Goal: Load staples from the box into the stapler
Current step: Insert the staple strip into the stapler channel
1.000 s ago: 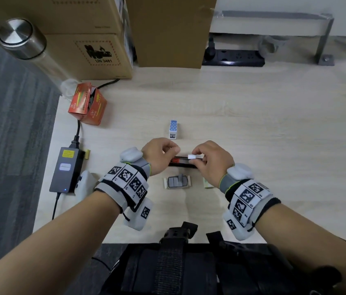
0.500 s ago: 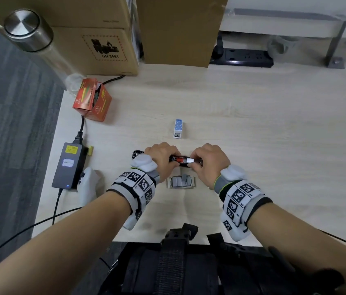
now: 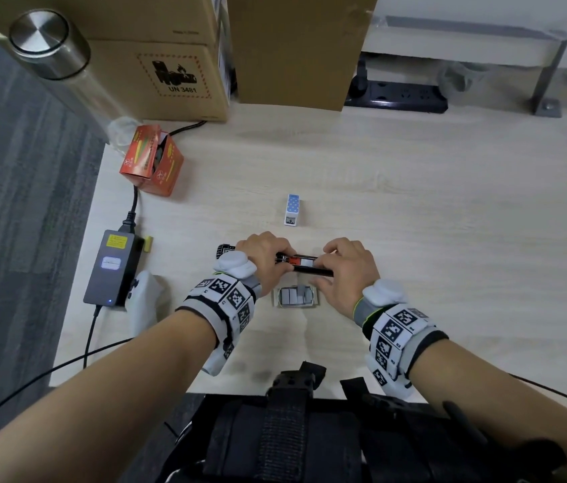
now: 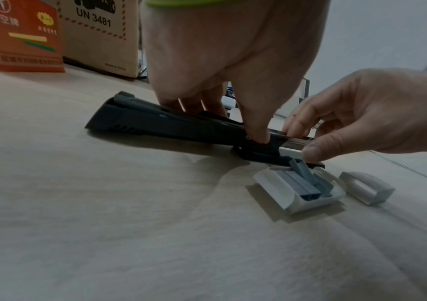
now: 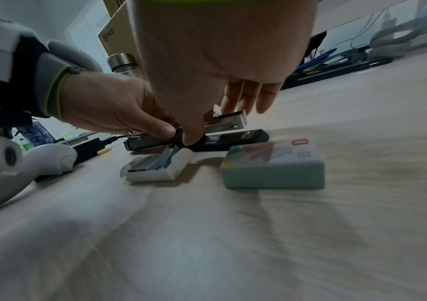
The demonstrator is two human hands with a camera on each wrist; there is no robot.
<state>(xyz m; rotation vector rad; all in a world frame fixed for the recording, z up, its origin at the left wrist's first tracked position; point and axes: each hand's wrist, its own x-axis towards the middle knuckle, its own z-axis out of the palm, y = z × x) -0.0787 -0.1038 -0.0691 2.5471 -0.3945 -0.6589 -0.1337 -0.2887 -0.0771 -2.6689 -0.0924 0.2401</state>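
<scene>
Wooden desk (image 3: 414,210): left hand (image 3: 264,256) grips opened stapler (image 3: 304,264); right hand (image 3: 346,270) pinches its magazine; staple tray (image 3: 296,297) just beside.

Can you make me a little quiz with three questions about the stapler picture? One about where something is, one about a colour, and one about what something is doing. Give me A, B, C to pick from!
1. Where is the open tray of staples?
A. On the desk, just on the person's side of the stapler
B. On top of the cardboard box
C. On the floor

2. What colour is the small carton near the desk's far left corner?
A. Purple
B. Orange-red
C. Black

3. What are the two hands doing?
A. Both resting flat on the desk
B. Both lifting the bottle
C. Both on the stapler

Answers:
1. A, the head view shows the tray between the wrists, nearer than the stapler.
2. B, its sides are orange-red.
3. C, the left hand and right hand both grip the stapler.
</scene>
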